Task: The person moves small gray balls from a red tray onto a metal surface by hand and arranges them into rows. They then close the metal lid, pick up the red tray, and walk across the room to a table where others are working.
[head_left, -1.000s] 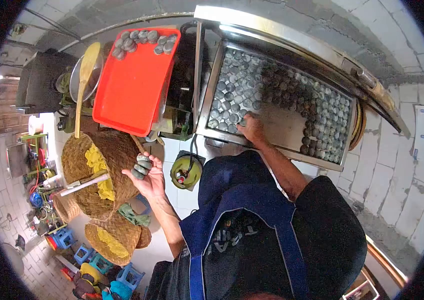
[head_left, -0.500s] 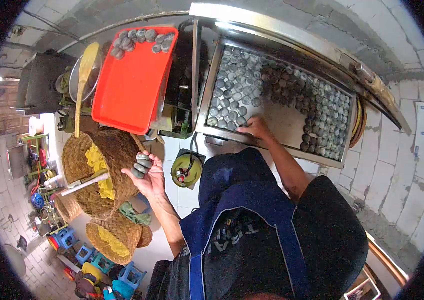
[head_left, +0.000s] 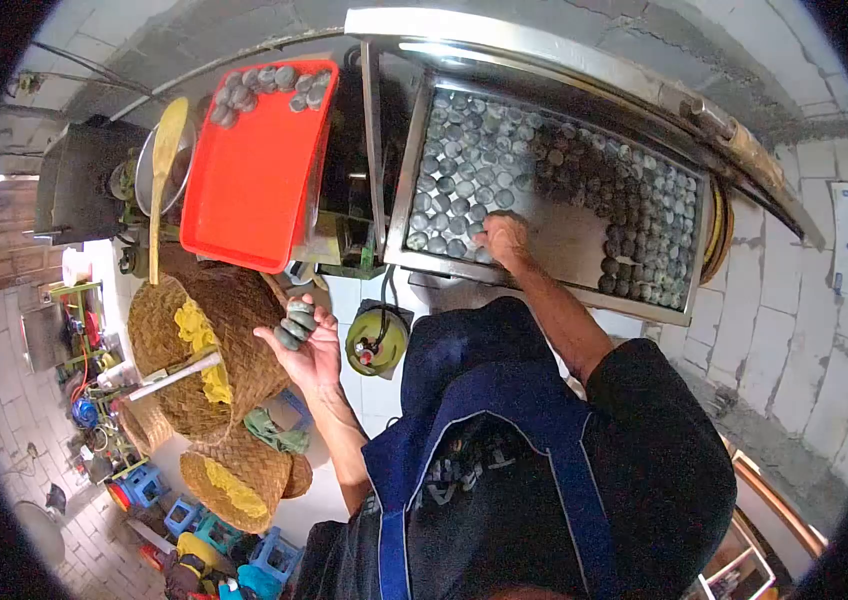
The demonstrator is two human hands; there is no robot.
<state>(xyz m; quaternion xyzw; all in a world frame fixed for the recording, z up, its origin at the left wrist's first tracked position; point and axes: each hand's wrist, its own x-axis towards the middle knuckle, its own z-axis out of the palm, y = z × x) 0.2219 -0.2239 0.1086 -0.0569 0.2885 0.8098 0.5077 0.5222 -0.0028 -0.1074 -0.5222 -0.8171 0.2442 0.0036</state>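
Observation:
In my left hand, palm up with the fingers curled, rests a short stack of round grey-green cakes. My right hand reaches over the large metal-framed pan, its fingers bent down and closed at a cake near the front left edge. Rows of similar flat cakes fill the left side, and more run along the back and right. Part of the cake under my right fingertips is hidden. A red tray lies to the left, with several cakes grouped along its far end.
A wooden paddle leans across a metal bowl. Woven baskets with yellow cloth stand at left, a white-handled tool across one. A yellow-green gas cylinder sits below the pan. A metal post rises between tray and pan.
My right hand has moved up and slightly left over the pan, from its front edge in among the cakes. My left hand, still holding the stack, has shifted slightly right.

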